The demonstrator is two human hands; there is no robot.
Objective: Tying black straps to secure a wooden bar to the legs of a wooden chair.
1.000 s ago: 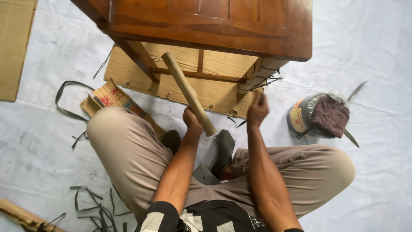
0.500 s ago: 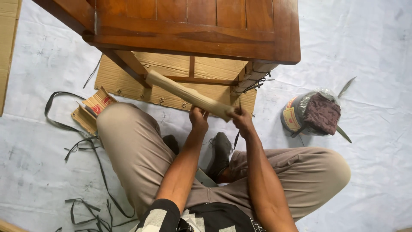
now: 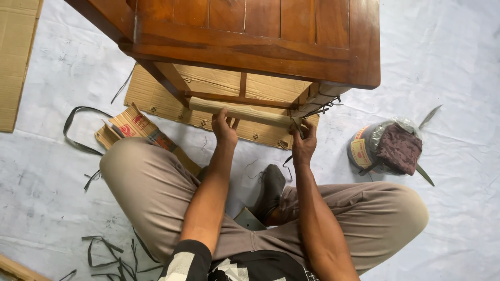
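Both hands, the left hand (image 3: 225,125) and right hand (image 3: 303,141), grip the pale wooden rail (image 3: 239,111) held level between the wooden table's (image 3: 260,47) legs, where a loose grip could let it slip off its joint.

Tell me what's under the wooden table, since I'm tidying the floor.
A cardboard sheet lies under the wooden table, on the white floor covering. How far the cardboard runs beneath the tabletop is hidden.
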